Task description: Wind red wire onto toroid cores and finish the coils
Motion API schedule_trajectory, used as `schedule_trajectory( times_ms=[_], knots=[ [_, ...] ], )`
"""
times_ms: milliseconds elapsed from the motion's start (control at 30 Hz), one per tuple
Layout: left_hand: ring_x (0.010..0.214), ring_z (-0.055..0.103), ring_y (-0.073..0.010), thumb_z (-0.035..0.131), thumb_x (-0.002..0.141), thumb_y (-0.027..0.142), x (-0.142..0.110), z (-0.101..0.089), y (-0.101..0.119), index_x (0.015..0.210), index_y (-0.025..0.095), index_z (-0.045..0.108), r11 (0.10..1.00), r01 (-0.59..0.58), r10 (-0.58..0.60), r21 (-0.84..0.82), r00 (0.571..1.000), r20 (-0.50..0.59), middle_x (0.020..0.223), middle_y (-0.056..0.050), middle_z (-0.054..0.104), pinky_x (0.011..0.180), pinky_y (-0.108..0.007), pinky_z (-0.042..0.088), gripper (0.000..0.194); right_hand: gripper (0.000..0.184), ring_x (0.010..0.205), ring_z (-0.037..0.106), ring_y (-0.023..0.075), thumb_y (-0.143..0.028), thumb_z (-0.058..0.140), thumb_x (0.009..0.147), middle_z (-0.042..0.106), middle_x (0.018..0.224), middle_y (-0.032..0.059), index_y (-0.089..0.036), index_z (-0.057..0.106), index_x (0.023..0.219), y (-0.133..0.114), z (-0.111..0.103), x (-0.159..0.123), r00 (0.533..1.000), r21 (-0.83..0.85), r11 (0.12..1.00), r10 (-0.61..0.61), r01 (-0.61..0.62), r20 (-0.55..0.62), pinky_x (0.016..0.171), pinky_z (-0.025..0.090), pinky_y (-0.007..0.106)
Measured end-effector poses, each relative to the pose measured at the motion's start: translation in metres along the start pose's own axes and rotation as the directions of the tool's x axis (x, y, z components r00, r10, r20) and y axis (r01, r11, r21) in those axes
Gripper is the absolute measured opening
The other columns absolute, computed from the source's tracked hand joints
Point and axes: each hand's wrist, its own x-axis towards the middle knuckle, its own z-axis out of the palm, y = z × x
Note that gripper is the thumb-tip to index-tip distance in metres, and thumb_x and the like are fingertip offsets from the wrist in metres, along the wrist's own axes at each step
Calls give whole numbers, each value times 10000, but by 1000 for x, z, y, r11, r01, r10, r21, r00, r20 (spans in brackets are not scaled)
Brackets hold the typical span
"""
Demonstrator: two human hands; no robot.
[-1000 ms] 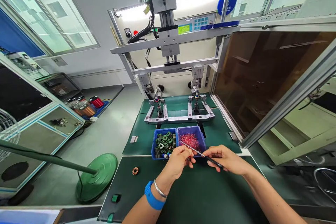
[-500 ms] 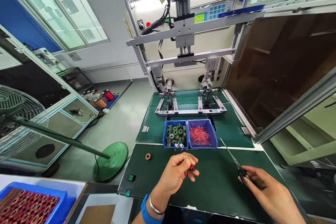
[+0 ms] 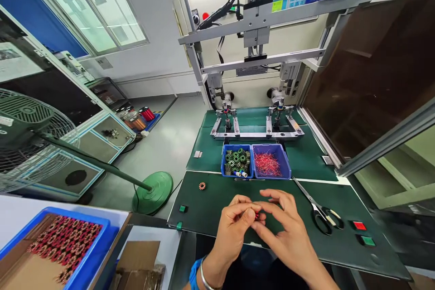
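Near the front edge of the bench, my left hand pinches a small stator core wound with red wire. My right hand has its thumb and fingertips closed around the same piece from the right; the fingers hide most of it. To the right, a pair of scissors with black handles lies on the green bench top, blades pointing away from me. A single wound core rests on the bench to the left.
Behind my hands are a blue bin of green cores and a bin of red wire scraps. A two-station winding machine stands beyond. Red and green buttons sit at right. A blue tray of wound cores is at left.
My right hand has put down the scissors on the bench and moved left to the wound core in my left hand. The camera view has shifted, showing more of the tray at left.
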Motion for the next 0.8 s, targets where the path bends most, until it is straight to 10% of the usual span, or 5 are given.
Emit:
schedule_trajectory(
  times_ms=[200, 800],
  knots=[
    [829, 738, -196, 789, 785, 445, -8, -3, -1, 1212, 258, 709, 936, 179, -139, -302, 979, 151, 1006, -70, 722, 723, -263, 584, 474, 178, 1073, 581, 247, -409, 684, 892, 616, 1209, 80, -302, 728, 1026, 6, -1, -6, 996, 163, 983, 80, -84, 32, 831, 556, 391],
    [657, 764, -188, 820, 752, 433, -8, -6, -18, 919, 131, 687, 882, 357, -274, -308, 920, 281, 745, -40, 752, 597, -246, 625, 371, 162, 1102, 632, 245, -415, 677, 913, 713, 1196, 57, -310, 782, 851, 6, -15, 2, 980, 429, 881, 162, -197, 116, 868, 556, 386]
  ],
)
